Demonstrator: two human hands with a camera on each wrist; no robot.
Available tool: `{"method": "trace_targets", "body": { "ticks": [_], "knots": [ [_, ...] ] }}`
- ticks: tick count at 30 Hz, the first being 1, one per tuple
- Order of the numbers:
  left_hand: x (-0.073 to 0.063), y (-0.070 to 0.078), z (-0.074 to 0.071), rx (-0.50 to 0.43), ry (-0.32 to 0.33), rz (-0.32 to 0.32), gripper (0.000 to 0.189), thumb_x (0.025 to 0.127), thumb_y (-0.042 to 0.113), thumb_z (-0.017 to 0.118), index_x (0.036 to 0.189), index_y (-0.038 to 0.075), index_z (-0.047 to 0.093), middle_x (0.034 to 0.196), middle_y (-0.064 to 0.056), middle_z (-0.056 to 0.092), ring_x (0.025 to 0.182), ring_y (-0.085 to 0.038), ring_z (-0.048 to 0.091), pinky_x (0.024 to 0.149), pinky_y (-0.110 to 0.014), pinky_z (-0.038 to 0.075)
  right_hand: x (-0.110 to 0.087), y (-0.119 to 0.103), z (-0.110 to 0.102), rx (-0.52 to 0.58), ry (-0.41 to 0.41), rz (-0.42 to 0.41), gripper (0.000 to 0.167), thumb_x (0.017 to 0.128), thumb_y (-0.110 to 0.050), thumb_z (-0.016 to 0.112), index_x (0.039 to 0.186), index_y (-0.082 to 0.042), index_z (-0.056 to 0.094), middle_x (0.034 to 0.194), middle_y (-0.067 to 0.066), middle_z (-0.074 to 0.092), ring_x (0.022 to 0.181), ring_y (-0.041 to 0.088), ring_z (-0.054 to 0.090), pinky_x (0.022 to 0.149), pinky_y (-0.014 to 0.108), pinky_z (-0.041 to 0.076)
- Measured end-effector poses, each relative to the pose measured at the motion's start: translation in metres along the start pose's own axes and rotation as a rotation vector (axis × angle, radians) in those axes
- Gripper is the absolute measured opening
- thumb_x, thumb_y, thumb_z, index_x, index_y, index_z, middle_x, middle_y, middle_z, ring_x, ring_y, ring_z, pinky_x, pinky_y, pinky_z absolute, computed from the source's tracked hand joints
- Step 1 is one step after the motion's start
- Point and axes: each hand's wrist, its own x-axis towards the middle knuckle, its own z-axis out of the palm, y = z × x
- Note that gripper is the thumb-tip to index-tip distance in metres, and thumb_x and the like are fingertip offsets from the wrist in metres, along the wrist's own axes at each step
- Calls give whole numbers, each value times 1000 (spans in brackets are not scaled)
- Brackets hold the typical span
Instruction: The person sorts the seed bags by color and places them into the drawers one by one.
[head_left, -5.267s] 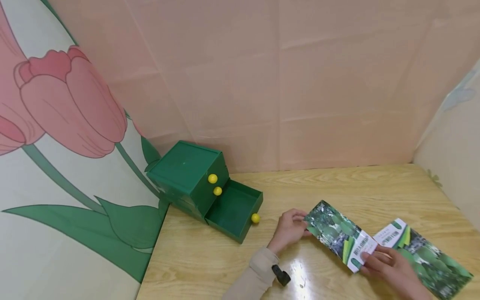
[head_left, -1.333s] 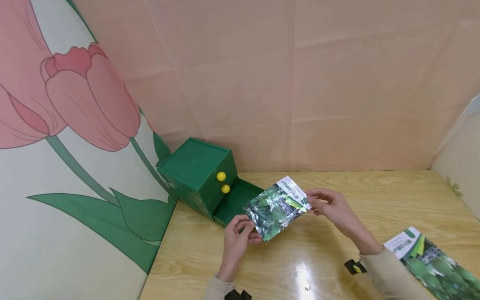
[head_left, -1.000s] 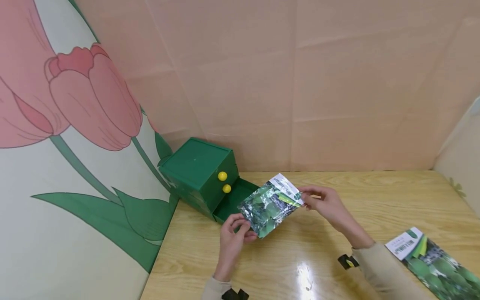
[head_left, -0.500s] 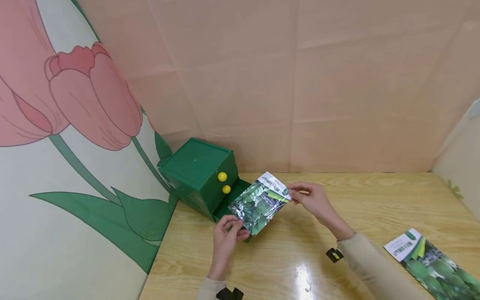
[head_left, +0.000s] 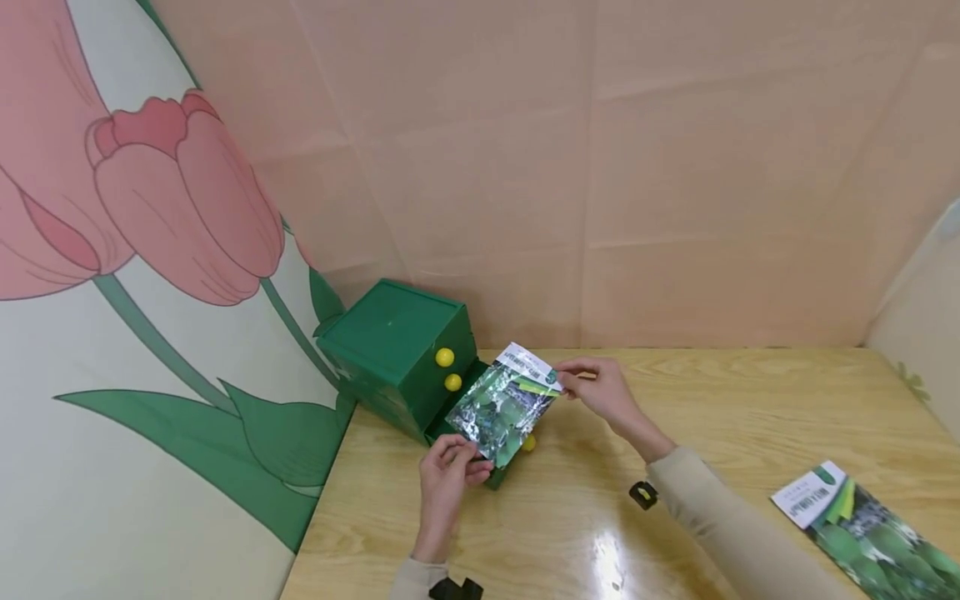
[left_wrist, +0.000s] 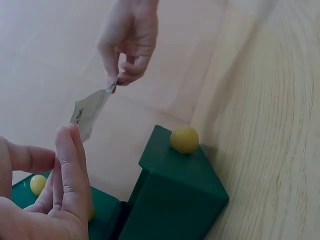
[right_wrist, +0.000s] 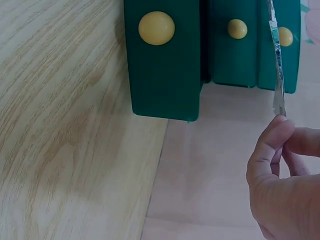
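A glossy packet [head_left: 504,404] with a green fruit print and a white label end is held over the pulled-out bottom drawer [head_left: 498,477] of a small green cabinet [head_left: 397,333]. My left hand [head_left: 446,483] pinches its near left corner between thumb and fingers. With thumb and fingertips my right hand [head_left: 600,392] pinches the white label end. The right wrist view shows the packet [right_wrist: 278,70] edge-on, apart from the drawer front [right_wrist: 162,75]. In the left wrist view the fingers of my left hand [left_wrist: 60,185] cover part of the packet [left_wrist: 92,111]. The packet hides most of the drawer's inside.
Another packet [head_left: 862,529] of the same print lies on the wooden table [head_left: 675,533] at the right. Yellow round knobs [head_left: 445,357] mark the two closed upper drawers. The cabinet stands against a tulip-printed wall [head_left: 180,200] and a pink back wall [head_left: 600,167].
The packet was lifted off the table at the right and turned. Both hands have carried it left over the drawer, and it has kept shifting left in the last second.
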Motion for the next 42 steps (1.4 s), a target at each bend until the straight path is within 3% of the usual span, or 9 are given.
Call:
{"method": "trace_targets", "body": {
  "ticks": [10,14,20,24,30,42],
  "knots": [
    [7,-7,-5,45,37,2,13,102,3,67,106,-9,65,84,-11,74,71,-20,77,66,-28,67,18,8,16,19,8,-30,21,102,-5,69,119,5,78,109,25,77,77,16,72,66,23,61],
    [9,-9,-8,67,56,-2,12,102,3,66,106,-8,66,85,-12,75,71,-19,77,66,-28,67,23,13,25,-27,19,-35,20,102,-6,69,117,2,79,109,23,78,77,14,71,65,24,61],
    [14,-12,-12,87,66,-10,14,102,3,68,109,-9,66,86,-12,76,72,-18,76,66,-26,66,27,21,36,-141,84,-57,21,101,-10,71,118,-4,81,113,17,79,91,25,73,73,28,60],
    [17,-14,-15,97,88,-12,18,101,1,68,113,-12,67,87,-12,76,71,-17,76,64,-24,64,29,24,44,-172,86,-78,22,101,-10,69,119,-4,81,115,18,79,100,32,73,80,35,63],
    [20,-16,-20,115,116,-18,18,101,4,71,112,-11,70,89,-14,78,70,-16,75,62,-23,63,32,24,55,-192,80,-60,22,103,-10,68,120,-5,81,118,15,78,106,32,71,88,44,63],
    [25,-25,-28,165,141,-13,16,100,3,71,109,-10,70,86,-14,78,66,-15,73,58,-21,60,37,34,70,-210,105,-73,21,102,-7,67,117,-3,81,113,16,77,100,29,70,90,45,62]
  ]
}}
